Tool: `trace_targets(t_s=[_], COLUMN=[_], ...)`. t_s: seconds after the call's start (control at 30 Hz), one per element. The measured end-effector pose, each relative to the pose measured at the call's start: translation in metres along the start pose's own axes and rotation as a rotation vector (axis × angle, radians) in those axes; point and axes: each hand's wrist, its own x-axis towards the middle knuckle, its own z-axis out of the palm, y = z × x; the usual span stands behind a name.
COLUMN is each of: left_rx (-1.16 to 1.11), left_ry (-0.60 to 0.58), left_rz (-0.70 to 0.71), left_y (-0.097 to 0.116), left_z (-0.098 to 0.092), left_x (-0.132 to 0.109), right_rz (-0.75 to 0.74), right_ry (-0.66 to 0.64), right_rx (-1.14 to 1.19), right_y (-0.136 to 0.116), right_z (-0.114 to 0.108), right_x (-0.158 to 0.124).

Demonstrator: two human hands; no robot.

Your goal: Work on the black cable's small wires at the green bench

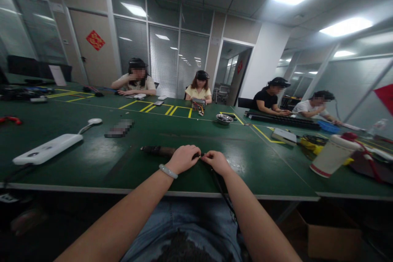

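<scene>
A dark, slim electric screwdriver point(159, 151) lies across the green table, its metal tip toward the left. My left hand point(186, 159), with a pale bangle at the wrist, is closed over the rear end of its body. Close beside it, my right hand point(217, 161) pinches at the rear end where a black cable point(218, 182) begins. The cable runs under my right hand and over the table edge to my lap. A small brass-coloured bit shows between the two sets of fingertips; its details are too small to tell.
On the green table point(147, 184), a white power strip point(49, 148) and a blurred phone-like item point(119, 128) lie left. A metal bowl point(224, 119) stands ahead. A paper cup point(333, 156) and yellow cable stand right. Several people sit across; a cardboard box point(333, 239) is below.
</scene>
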Motion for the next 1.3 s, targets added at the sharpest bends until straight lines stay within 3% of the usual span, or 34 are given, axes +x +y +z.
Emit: trace_targets(t_s=[1.3], left_rx=[0.011], left_ry=[0.007], left_rz=[-0.009], left_y=[0.0011], left_z=[-0.0007], left_x=[-0.0003], right_rz=[0.008], right_ry=[-0.006], right_rx=[0.012], right_y=[-0.0065], right_z=[-0.0035], right_x=[-0.0031])
